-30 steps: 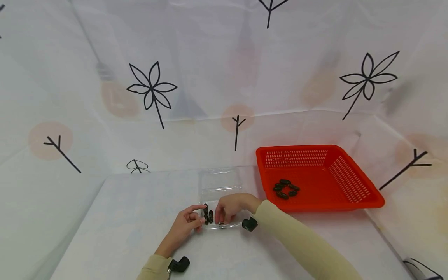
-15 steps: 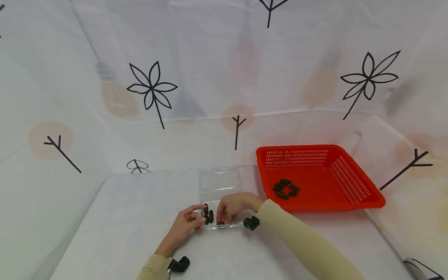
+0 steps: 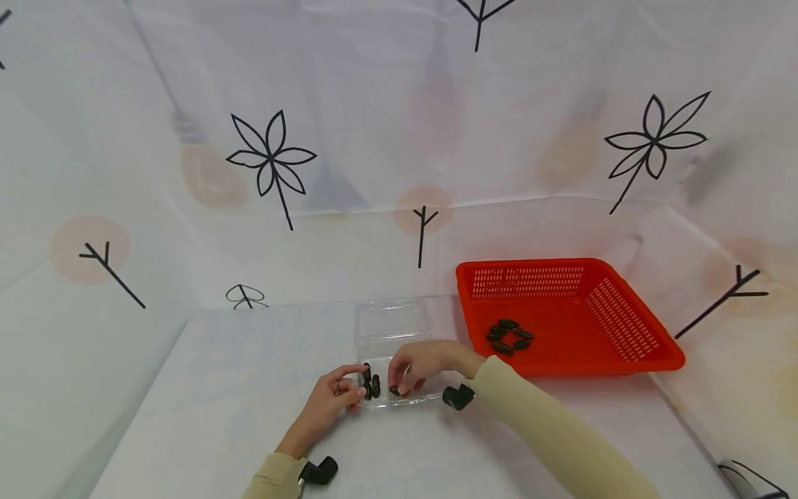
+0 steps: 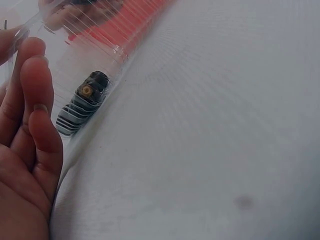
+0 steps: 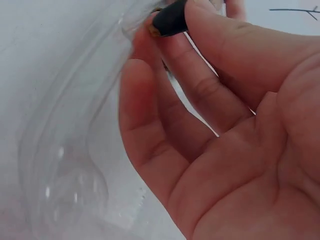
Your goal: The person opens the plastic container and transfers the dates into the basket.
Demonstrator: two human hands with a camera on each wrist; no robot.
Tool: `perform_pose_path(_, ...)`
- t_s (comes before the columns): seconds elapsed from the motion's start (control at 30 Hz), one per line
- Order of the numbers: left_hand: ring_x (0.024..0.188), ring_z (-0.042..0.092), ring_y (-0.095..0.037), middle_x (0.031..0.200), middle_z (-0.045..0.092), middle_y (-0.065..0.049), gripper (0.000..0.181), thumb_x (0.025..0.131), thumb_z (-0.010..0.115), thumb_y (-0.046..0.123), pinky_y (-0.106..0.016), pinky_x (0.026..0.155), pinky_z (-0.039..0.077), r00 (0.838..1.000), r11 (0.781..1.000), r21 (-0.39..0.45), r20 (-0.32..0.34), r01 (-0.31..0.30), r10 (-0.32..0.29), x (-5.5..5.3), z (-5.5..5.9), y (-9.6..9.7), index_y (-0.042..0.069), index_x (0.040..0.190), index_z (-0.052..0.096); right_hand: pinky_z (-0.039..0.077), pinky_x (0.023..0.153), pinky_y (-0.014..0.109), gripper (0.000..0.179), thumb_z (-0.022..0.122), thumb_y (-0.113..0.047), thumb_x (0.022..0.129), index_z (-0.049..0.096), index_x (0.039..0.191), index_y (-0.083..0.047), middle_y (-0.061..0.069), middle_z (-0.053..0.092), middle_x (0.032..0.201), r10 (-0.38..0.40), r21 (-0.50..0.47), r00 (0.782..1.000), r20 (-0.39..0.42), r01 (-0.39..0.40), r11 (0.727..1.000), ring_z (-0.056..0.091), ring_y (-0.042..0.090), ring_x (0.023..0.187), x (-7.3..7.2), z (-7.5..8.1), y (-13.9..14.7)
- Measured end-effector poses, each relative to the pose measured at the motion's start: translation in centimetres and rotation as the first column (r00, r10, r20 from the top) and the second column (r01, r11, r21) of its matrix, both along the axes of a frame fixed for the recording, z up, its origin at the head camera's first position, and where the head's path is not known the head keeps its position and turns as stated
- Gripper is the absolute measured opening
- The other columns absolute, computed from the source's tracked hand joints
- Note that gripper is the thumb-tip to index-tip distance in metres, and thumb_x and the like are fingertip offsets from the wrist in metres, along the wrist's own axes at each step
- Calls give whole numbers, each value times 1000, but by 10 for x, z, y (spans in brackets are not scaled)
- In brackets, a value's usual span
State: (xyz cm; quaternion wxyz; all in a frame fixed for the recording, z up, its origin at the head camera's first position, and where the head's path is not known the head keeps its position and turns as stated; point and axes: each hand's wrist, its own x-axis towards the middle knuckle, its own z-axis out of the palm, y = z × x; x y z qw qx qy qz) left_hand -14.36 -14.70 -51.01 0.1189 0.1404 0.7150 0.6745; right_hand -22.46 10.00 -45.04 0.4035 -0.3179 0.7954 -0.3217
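A clear plastic clamshell box [image 3: 405, 400] lies on the table with its lid [image 3: 394, 320] folded back. My left hand [image 3: 333, 395] grips the box's left edge, index finger and thumb at the rim and the other fingers along the outer wall. Inside, near that edge, lie several small dark oblong pieces [image 3: 376, 386]; one dark piece [image 4: 82, 105] shows through the ridged wall in the left wrist view. With thumb and fingertips, my right hand [image 3: 420, 364] pinches another smooth, black oblong piece [image 5: 170, 21] with a brownish end, over the box's front middle.
A red plastic basket [image 3: 630, 360] with slotted walls stands to the right, behind my right forearm. Several similar dark oblong pieces [image 3: 508, 324] lie in a ring at its left end. A white patterned cloth [image 3: 349, 173] hangs behind the table.
My right hand has drawn slightly back and to the right from the box's front wall, bringing its dark piece more into sight. The left hand has kept its place.
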Motion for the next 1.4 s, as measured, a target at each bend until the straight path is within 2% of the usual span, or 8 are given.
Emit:
perform_pose_path(0.27, 62, 58, -13, 70, 60, -2, 47, 92, 69, 2, -25, 64, 49, 1000, 1000, -15, 9, -2, 2, 1, 1, 0, -9, 134, 53, 56, 76, 32, 22, 61, -4, 97, 70, 117, -7, 1, 69, 93, -13, -114, 999, -46, 7, 994, 68, 27, 88, -1, 15, 22)
perform_pose_path(0.43, 62, 58, -14, 71, 60, -3, 46, 92, 69, 1, -25, 64, 49, 1000, 1000, -5, 4, 4, -4, 1, 2, 0, -10, 134, 53, 55, 77, 33, 21, 60, -3, 98, 71, 113, -12, 3, 68, 93, -44, -155, 996, -73, 32, 987, 68, 27, 88, -1, 29, 42)
perform_pose_path(0.63, 62, 58, -13, 71, 60, -3, 46, 92, 69, 1, -25, 63, 50, 1000, 1000, 12, -7, 13, -13, 0, 1, -1, -11, 134, 52, 53, 78, 39, 17, 62, -7, 98, 70, 111, -15, 8, 68, 96, -141, -207, 985, -100, 118, 971, 67, 34, 92, 0, 44, 71)
perform_pose_path(0.77, 62, 58, -13, 71, 60, -2, 47, 92, 69, 1, -25, 63, 50, 1000, 1000, 19, -17, 16, -15, 0, 0, -2, -11, 133, 52, 53, 81, 39, 15, 63, -9, 98, 70, 110, -12, 15, 68, 99, -223, -227, 968, -115, 193, 955, 67, 30, 90, -1, 53, 92)
perform_pose_path(0.97, 62, 58, -13, 71, 61, -2, 46, 92, 69, 1, -26, 63, 50, 1000, 999, 24, -22, 22, -21, -1, -1, -2, -11, 133, 52, 53, 80, 42, 16, 64, -10, 97, 69, 112, -8, 12, 68, 96, -350, -226, 922, -164, 310, 923, 63, 30, 88, -3, 62, 128)
perform_pose_path(1.13, 61, 58, -13, 71, 61, -1, 46, 91, 68, -1, -25, 62, 50, 999, 999, 38, -25, 23, -22, -2, -2, -2, -12, 133, 52, 53, 84, 41, 20, 64, -11, 97, 66, 116, -4, 14, 67, 101, -458, -240, 881, -121, 421, 874, 63, 40, 96, -4, 62, 158)
perform_pose_path(1.23, 61, 58, -13, 71, 60, -1, 46, 91, 68, -1, -25, 62, 50, 999, 999, 43, -28, 26, -25, -2, -2, -2, -13, 133, 52, 53, 85, 38, 23, 64, -13, 98, 65, 118, -3, 17, 65, 108, -515, -256, 844, -147, 471, 844, 62, 39, 99, -5, 61, 176)
perform_pose_path(1.4, 61, 58, -13, 71, 60, -1, 46, 91, 68, -1, -25, 62, 50, 999, 999, 42, -27, 25, -24, -2, -2, -3, -12, 132, 52, 52, 87, 39, 31, 63, -20, 100, 61, 127, -4, 15, 65, 113, -596, -251, 773, -219, 545, 800, 62, 29, 101, -4, 61, 206)
